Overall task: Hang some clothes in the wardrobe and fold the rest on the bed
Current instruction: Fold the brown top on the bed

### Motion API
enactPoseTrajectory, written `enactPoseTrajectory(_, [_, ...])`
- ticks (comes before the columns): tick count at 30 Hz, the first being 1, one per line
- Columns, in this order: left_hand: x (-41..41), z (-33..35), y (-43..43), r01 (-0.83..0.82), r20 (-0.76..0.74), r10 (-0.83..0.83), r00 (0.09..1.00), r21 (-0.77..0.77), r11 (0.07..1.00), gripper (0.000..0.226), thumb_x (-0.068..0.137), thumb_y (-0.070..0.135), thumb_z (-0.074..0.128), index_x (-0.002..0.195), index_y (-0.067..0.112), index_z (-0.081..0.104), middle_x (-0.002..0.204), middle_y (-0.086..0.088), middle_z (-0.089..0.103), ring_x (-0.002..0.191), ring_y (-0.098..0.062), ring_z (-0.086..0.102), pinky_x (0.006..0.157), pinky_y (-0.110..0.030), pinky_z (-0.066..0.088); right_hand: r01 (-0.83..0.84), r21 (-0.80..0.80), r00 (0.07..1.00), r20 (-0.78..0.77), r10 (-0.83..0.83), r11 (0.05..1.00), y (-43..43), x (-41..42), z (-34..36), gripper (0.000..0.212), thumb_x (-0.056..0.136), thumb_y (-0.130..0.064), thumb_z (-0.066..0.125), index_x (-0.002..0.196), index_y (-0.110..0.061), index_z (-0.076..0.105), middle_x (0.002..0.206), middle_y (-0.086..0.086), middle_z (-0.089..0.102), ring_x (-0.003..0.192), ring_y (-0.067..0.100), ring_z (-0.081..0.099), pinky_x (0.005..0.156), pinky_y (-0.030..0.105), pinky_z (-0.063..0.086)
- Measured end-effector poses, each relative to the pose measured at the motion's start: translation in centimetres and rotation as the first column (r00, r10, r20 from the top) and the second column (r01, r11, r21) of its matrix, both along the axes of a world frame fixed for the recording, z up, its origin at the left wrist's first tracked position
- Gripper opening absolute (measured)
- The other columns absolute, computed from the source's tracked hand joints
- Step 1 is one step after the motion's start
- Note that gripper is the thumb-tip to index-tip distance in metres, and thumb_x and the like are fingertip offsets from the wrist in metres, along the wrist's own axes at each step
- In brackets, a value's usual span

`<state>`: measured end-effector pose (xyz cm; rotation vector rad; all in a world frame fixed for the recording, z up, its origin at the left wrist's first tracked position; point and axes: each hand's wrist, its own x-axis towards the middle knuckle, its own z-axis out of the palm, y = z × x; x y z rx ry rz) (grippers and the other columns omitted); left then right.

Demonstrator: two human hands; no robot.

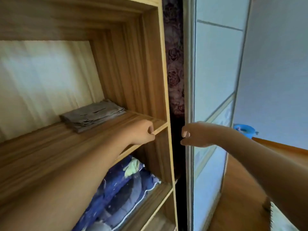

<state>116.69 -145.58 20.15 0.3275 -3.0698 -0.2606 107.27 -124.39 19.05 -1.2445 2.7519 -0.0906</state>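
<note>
- What is closest?
- A blue quilt (120, 189) on the low wardrobe (164, 64) shelf, bottom middle.
- And the hands?
- The left hand (141, 132) has its fingers curled in a fist at the middle shelf (50, 147) edge. The right hand (195, 135) curls its fingers by the sliding door (213, 80); I cannot tell if they grip it.
- Farther back?
- Folded grey clothes (93, 116) lie on that shelf, middle left.

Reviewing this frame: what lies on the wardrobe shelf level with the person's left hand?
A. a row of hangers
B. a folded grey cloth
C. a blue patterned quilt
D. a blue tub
B: the folded grey cloth rests on the upper shelf by the left hand; the blue patterned quilt lies on the shelf below.
</note>
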Motion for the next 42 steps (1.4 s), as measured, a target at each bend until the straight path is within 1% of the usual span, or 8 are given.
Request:
enactPoseTrajectory(3, [-2.0,-1.2,4.8,0.169,-0.008,-0.169,0.986,0.004,0.986,0.022,0.093,0.036,0.061,0.110,0.022,0.063,0.100,0.005,0.062,0.090,-0.015,0.061,0.076,-0.032,0.051,0.192,0.021,0.981,0.034,-0.193,0.981,6.1,0.7,-1.9,0.040,0.098,-0.046,0.055,0.126,-0.018,0.061,0.125,0.006,0.063,0.110,0.030,0.063,0.096,0.039,0.052])
enactPoseTrajectory(6, [-4.3,-3.1,10.0,0.309,0.104,-0.312,0.944,0.037,0.950,0.027,0.094,0.040,0.058,0.115,0.024,0.059,0.102,0.008,0.057,0.085,-0.011,0.057,0.067,-0.030,0.049,0.358,0.057,0.928,0.087,-0.362,0.932,12.3,1.5,-3.9,0.038,0.098,-0.043,0.056,0.122,-0.014,0.063,0.118,0.004,0.064,0.106,0.025,0.061,0.084,0.033,0.050])
enactPoseTrajectory(11, [-8.1,-7.6,19.6,0.509,0.227,-0.506,0.832,0.051,0.860,0.034,0.095,0.039,0.056,0.126,0.024,0.056,0.108,0.006,0.054,0.095,-0.015,0.055,0.077,-0.030,0.045,0.594,0.060,0.787,0.159,-0.595,0.802,23.3,3.2,-7.8,0.032,0.092,-0.046,0.064,0.110,-0.021,0.066,0.099,-0.004,0.067,0.093,0.019,0.060,0.077,0.032,0.046])
enactPoseTrajectory(16, [-10.9,-12.8,31.1,0.674,0.282,-0.666,0.690,0.084,0.734,0.033,0.092,0.036,0.059,0.123,0.024,0.059,0.110,0.003,0.060,0.100,-0.017,0.060,0.087,-0.035,0.052,0.782,0.140,0.576,0.211,-0.790,0.607,34.3,5.7,-12.9,0.042,0.095,-0.047,0.061,0.126,-0.019,0.061,0.130,0.005,0.063,0.115,0.026,0.058,0.093,0.036,0.047])
enactPoseTrajectory(20, [-12.2,-16.8,39.2,0.789,0.336,-0.762,0.554,0.081,0.609,0.037,0.093,0.034,0.058,0.127,0.021,0.060,0.117,-0.003,0.065,0.105,-0.023,0.062,0.091,-0.038,0.053,0.860,0.198,0.423,0.239,-0.874,0.470,41.0,7.9,-17.0,0.045,0.097,-0.046,0.058,0.131,-0.016,0.058,0.136,0.008,0.060,0.121,0.029,0.056,0.097,0.036,0.045])
enactPoseTrajectory(25, [-12.9,-21.9,48.0,0.900,0.453,-0.819,0.351,0.079,0.429,0.046,0.093,0.032,0.057,0.137,0.019,0.054,0.123,-0.005,0.064,0.107,-0.023,0.061,0.084,-0.036,0.052,0.914,0.276,0.217,0.290,-0.932,0.298,47.6,11.7,-21.9,0.048,0.098,-0.045,0.056,0.137,-0.016,0.055,0.137,0.008,0.058,0.123,0.029,0.055,0.098,0.036,0.047])
enactPoseTrajectory(34, [-9.2,-28.7,62.5,0.996,0.551,-0.834,0.004,0.075,0.055,0.048,0.092,0.038,0.060,0.138,0.024,0.053,0.130,-0.005,0.062,0.111,-0.026,0.061,0.084,-0.034,0.049,0.949,0.290,-0.208,0.282,-0.936,-0.124,55.9,26.1,-27.7,0.034,0.092,-0.047,0.055,0.118,-0.026,0.060,0.103,0.000,0.061,0.086,0.022,0.053,0.070,0.031,0.048])
enactPoseTrajectory(42, [-3.3,-35.5,71.4,0.924,0.603,-0.711,-0.363,0.135,-0.357,0.038,0.088,0.037,0.064,0.124,0.025,0.060,0.122,-0.002,0.065,0.108,-0.025,0.061,0.091,-0.040,0.054,0.784,0.392,-0.612,0.365,-0.701,-0.481,53.2,37.0,-33.8,0.029,0.087,-0.040,0.053,0.107,-0.022,0.063,0.116,0.006,0.066,0.103,0.027,0.062,0.084,0.036,0.052])
